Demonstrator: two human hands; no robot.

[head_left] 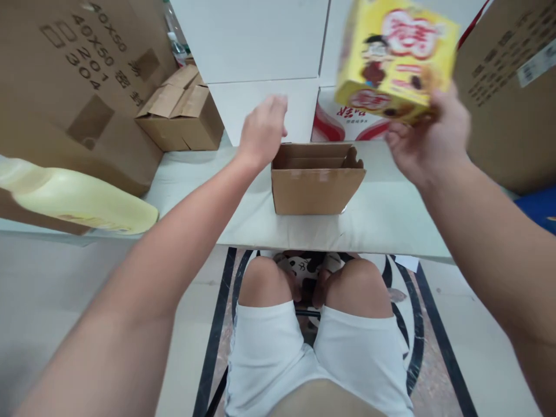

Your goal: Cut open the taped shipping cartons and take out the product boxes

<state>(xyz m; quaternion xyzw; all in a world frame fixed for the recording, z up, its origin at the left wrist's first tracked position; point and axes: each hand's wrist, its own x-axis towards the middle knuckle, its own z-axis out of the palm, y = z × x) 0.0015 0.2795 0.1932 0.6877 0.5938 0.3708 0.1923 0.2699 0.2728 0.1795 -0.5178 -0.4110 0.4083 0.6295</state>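
My right hand (432, 136) grips a yellow snack box (395, 61) by its lower right corner, lifted above the table at the upper right. Red lettering and a cartoon figure cover the yellow sides. An open cardboard box (317, 191) stands on the table in front of me, its top uncovered. Beside its back left corner, my left hand (264, 130) hovers with fingers stretched out, holding nothing. How deep the cardboard box is filled, if at all, cannot be made out.
White panels (264, 40) rise behind the table (391, 226). A red-and-white carton (343, 116) stands at the back. To the left are a large carton (87, 75), a smaller closed carton (186, 116) and a pale yellow bottle (87, 197). Another large carton (512, 116) borders the right.
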